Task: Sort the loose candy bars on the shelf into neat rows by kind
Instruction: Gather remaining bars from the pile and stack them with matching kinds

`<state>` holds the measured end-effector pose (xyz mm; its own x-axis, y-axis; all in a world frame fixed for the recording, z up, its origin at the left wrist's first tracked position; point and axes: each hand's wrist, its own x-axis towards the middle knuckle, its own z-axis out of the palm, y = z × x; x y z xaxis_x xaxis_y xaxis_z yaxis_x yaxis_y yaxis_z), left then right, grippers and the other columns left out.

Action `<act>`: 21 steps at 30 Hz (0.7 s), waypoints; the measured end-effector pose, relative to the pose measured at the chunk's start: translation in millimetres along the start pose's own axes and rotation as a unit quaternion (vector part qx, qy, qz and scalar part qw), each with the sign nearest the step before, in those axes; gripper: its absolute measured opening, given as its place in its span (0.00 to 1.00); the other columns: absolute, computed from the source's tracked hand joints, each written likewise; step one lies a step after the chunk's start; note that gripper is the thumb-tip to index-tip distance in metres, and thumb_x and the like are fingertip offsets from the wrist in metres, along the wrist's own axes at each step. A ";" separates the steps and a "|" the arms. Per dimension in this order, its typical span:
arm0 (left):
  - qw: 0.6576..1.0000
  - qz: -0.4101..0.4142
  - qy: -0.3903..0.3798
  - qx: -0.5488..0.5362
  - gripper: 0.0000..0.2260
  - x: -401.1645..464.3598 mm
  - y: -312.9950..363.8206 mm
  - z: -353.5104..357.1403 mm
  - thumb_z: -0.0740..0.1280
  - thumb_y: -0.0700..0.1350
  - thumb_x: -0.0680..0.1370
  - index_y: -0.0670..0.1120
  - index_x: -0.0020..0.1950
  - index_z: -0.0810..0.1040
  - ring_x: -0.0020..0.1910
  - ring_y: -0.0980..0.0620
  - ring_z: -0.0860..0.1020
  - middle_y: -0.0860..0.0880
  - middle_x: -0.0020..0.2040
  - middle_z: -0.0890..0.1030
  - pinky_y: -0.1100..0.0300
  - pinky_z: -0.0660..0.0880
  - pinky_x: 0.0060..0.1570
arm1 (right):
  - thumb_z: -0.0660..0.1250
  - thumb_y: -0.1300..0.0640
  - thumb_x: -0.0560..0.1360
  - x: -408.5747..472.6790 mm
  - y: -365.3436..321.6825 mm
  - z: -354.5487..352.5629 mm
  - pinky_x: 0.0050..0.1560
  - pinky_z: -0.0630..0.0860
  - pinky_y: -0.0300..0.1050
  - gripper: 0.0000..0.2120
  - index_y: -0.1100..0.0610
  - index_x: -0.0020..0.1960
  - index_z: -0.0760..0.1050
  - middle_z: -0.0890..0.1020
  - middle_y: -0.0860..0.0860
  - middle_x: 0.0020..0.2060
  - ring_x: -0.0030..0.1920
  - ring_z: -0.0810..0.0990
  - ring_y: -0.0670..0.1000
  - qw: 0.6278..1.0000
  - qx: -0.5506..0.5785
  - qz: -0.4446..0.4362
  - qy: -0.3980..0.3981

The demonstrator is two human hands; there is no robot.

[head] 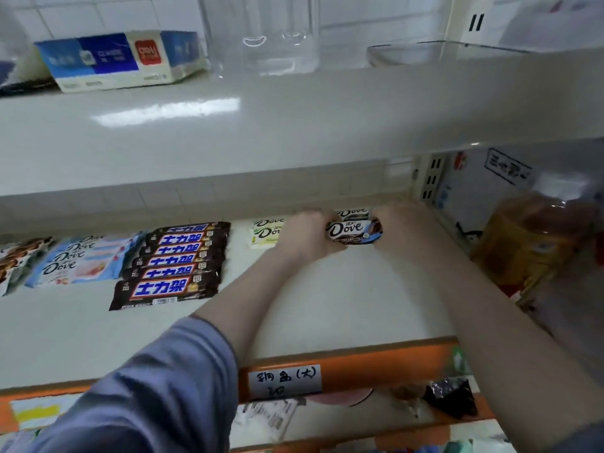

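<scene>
Nearest to me is the orange shelf edge (pixel 359 358) with a handwritten price label (pixel 285 380) stuck to it, and I take that edge as my landmark for everything else. My two forearms reach over it and away from me across the pale shelf board (pixel 343 299); the left one wears a blue-grey sleeve (pixel 157 387), the right one is bare. Well beyond the edge, near the back of the shelf, my left hand (pixel 302 237) and right hand (pixel 397 228) meet at either end of a dark Dove bar (pixel 353 231), fingers curled round its ends, so I judge that I am squaring it up. Just behind it lies another dark Dove bar (pixel 352 213), mostly hidden, which suggests a row of that kind is being started here. Left of my hands, equally far from the edge, sit pale green Dove bars (pixel 265 235), overlapped. Further left, a tidy overlapping stack of Snickers bars (pixel 173 266) runs front to back, then light blue Dove bars (pixel 78 259), each kind kept apart. To the right of the edge stands a yellow-wrapped bottle (pixel 536 243), blurred. Farthest off, on the shelf above, rests a blue and white carton (pixel 121 60).
</scene>
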<state>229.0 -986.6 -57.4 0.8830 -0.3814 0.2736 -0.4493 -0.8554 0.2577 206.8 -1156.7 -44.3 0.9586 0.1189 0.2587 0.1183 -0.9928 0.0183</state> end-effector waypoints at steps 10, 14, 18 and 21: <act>0.999 0.010 0.018 -0.029 0.19 35.3 3.5 24.0 0.71 0.55 0.69 0.51 0.58 0.79 0.59 0.44 0.71 0.47 0.56 0.79 0.58 0.65 0.53 | 0.65 0.60 0.72 22.4 19.0 17.2 0.61 0.66 0.58 0.16 0.56 0.60 0.74 0.75 0.59 0.59 0.61 0.71 0.61 0.983 0.096 0.157 -0.003; 0.999 0.000 0.003 -0.049 0.19 38.5 4.0 32.6 0.70 0.54 0.70 0.52 0.60 0.79 0.59 0.43 0.71 0.46 0.56 0.78 0.56 0.66 0.53 | 0.64 0.64 0.71 18.5 21.9 23.5 0.51 0.68 0.48 0.14 0.58 0.57 0.75 0.76 0.60 0.56 0.53 0.73 0.58 0.970 0.166 0.175 0.012; 0.999 -0.008 0.000 -0.046 0.18 38.6 1.7 36.0 0.69 0.55 0.71 0.52 0.59 0.79 0.57 0.43 0.71 0.45 0.54 0.76 0.56 0.66 0.52 | 0.62 0.64 0.72 18.3 22.1 36.7 0.45 0.62 0.43 0.08 0.62 0.51 0.75 0.77 0.64 0.55 0.48 0.69 0.52 0.948 0.216 0.234 0.025; 0.999 -0.017 0.013 -0.045 0.18 36.7 2.0 36.2 0.70 0.55 0.70 0.51 0.58 0.80 0.57 0.43 0.71 0.45 0.54 0.76 0.56 0.67 0.52 | 0.62 0.64 0.72 15.4 19.0 43.4 0.49 0.69 0.47 0.15 0.60 0.58 0.74 0.74 0.63 0.59 0.57 0.73 0.59 0.923 0.255 0.282 0.058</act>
<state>265.4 -1015.0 -80.3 0.8947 -0.3417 0.2875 -0.4302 -0.8325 0.3491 235.1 -1173.2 -81.9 0.8744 -0.4463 0.1903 -0.2561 -0.7576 -0.6003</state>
